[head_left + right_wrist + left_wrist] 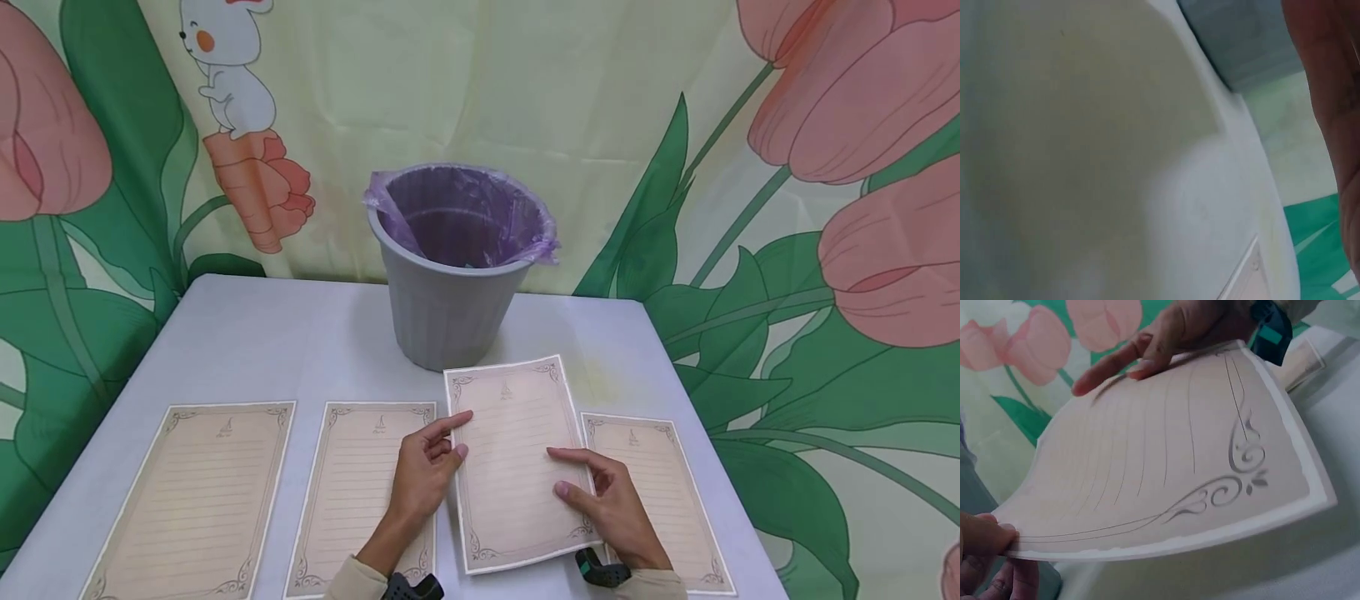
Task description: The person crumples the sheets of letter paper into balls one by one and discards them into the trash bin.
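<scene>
A beige lined sheet of paper (513,458) with a scrolled border is lifted slightly off the grey table (300,342), in front of the bin. My left hand (450,442) pinches its left edge, forefinger lying on top. My right hand (570,475) holds its right edge with the fingers on the upper face. In the left wrist view the sheet (1166,462) bows upward, my left hand's fingers (985,544) grip its near corner, and my right hand (1154,344) holds the far side. The right wrist view is blurred, with part of my right hand (1332,125) at its edge.
A grey bin (446,308) with a purple liner (465,208) stands at the table's back middle. Three matching sheets lie flat: far left (195,492), under my left wrist (352,483), and at the right (660,492). A flowered curtain hangs behind.
</scene>
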A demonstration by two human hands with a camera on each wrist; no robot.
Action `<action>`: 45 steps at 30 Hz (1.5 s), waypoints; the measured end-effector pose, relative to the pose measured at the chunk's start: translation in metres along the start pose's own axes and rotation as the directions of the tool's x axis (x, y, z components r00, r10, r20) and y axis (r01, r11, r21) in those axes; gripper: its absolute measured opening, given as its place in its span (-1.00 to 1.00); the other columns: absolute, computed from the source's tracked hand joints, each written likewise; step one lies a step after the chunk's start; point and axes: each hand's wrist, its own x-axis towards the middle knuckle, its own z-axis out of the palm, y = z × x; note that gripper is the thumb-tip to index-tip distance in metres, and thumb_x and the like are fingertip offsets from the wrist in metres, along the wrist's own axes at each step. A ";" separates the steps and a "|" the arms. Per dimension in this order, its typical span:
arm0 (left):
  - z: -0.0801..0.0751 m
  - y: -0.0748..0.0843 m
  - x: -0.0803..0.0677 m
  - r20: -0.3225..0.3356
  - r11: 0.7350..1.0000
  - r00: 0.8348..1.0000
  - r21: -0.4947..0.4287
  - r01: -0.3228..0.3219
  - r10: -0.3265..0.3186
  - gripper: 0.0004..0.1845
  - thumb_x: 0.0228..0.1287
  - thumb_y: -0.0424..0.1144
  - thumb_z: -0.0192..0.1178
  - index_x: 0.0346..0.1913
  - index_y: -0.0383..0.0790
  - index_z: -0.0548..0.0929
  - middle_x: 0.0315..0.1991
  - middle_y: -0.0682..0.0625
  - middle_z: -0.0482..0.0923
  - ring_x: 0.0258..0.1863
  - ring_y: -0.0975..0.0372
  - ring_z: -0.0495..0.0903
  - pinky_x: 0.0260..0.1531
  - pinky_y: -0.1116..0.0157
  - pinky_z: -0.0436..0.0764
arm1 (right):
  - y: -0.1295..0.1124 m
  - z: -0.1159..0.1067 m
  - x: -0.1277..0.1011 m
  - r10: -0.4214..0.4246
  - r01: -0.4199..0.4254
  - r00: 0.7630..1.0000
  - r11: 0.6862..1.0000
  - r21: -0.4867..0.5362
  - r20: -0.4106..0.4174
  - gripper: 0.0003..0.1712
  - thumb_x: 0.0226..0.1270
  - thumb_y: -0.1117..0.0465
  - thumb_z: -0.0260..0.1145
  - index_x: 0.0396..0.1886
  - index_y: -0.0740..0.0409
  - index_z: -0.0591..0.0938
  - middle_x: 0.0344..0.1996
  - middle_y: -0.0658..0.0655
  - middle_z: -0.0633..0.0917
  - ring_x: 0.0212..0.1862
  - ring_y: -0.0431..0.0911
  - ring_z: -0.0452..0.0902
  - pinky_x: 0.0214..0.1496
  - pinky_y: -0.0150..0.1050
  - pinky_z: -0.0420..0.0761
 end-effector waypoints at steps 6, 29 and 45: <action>0.004 0.001 -0.001 0.114 1.000 0.993 0.013 -0.001 0.000 -0.50 0.41 -0.56 0.28 0.31 -0.10 0.71 0.32 -0.05 0.68 -0.35 0.36 0.55 -0.35 0.55 0.55 | -0.005 0.008 0.007 -0.067 0.066 0.995 0.998 -0.005 -0.074 -0.41 0.36 0.38 0.49 0.38 0.13 0.65 0.41 0.04 0.63 0.27 -0.21 0.62 0.20 -0.30 0.71; 0.015 -0.003 -0.007 0.260 0.998 0.964 -0.050 -0.038 0.049 -0.23 0.11 -0.45 0.56 0.43 -0.08 0.59 0.22 -0.19 0.65 -0.10 0.19 0.71 -0.07 0.29 0.79 | -0.002 0.060 0.034 -0.105 0.154 0.958 0.973 0.170 -0.267 -0.27 0.27 0.48 0.52 0.45 0.11 0.60 0.43 0.20 0.62 0.40 -0.19 0.59 0.29 -0.34 0.67; 0.002 0.003 -0.004 0.187 0.989 0.982 -0.141 0.035 -0.008 -0.43 0.21 -0.67 0.28 0.27 -0.23 0.70 -0.25 -0.04 0.58 -0.35 0.35 0.49 -0.44 0.54 0.51 | -0.013 0.056 0.040 -0.055 0.108 0.966 0.974 0.201 -0.252 -0.38 0.26 0.48 0.53 0.33 0.24 0.66 0.45 0.22 0.55 0.35 -0.14 0.63 0.35 -0.33 0.64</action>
